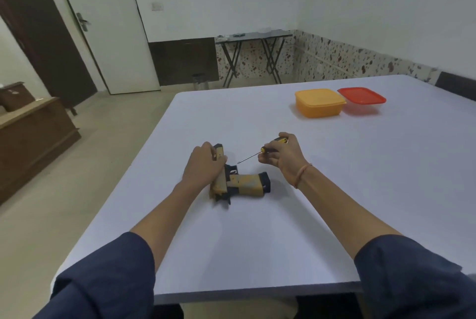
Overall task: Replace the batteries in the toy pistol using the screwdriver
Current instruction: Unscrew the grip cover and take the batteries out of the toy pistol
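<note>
A worn yellow and black toy pistol (246,185) lies on its side on the white table (334,190), barrel pointing away from me and grip pointing right. My left hand (202,167) grips the barrel from the left and above. My right hand (282,155) holds a screwdriver (260,152) by its yellow and black handle. The thin metal shaft points left and down, and its tip hovers just above the pistol, close to the trigger area, without touching it.
A closed orange box (319,102) and a box with a red lid (362,100) stand side by side at the far right of the table. The table's left edge runs close to the pistol. A folding table (255,38) stands by the far wall.
</note>
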